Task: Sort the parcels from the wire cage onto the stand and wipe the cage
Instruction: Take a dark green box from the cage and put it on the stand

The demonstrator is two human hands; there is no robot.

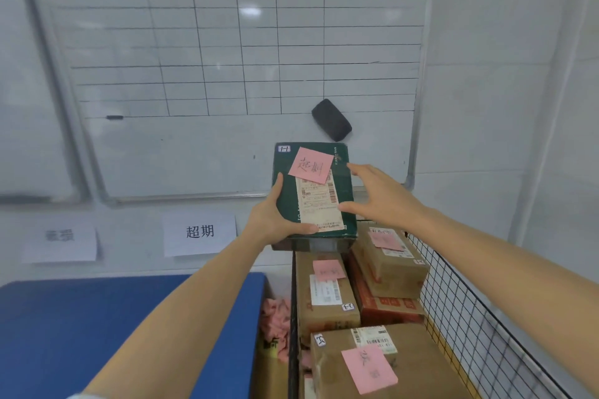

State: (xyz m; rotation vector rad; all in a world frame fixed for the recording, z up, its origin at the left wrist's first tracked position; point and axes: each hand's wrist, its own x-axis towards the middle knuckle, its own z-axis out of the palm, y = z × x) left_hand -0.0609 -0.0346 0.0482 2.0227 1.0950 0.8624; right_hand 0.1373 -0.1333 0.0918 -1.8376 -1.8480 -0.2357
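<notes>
- Holding the box [311,194] up over the far left corner of the cage [470,311], clear of the parcels [327,295] below it.
- Box is dark green. Its long axis runs away from us toward the whiteboard [227,58], leaning slightly right at the far end. Its top face is tipped toward us.
- A pink note [311,165] sits askew on the far half of the top. The white label [319,204] runs lengthwise down the near half.
- Our left hand [275,217] grips the box at its near left corner: thumb across the near edge, fingers up the left side.
- Our right hand [376,194] is open with fingers spread and straight, at the box's right edge. The thumb tip lies over the top face by the label; we cannot tell whether it touches.
- Edges: the cage's black left post stands directly under the box, and its mesh wall rises on the right. Brown parcels fill the cage, several with pink notes. The top one on the right sits tilted.
- Room: the blue stand [97,327] lies left of the cage and lower than the box, with our left forearm crossing above its right part.
- A pink cloth [275,324] is bunched in the gap between stand and cage.
- The wall behind carries a sign [199,233] left of the box. An eraser [331,120] clings to the whiteboard just beyond the box's far edge.
</notes>
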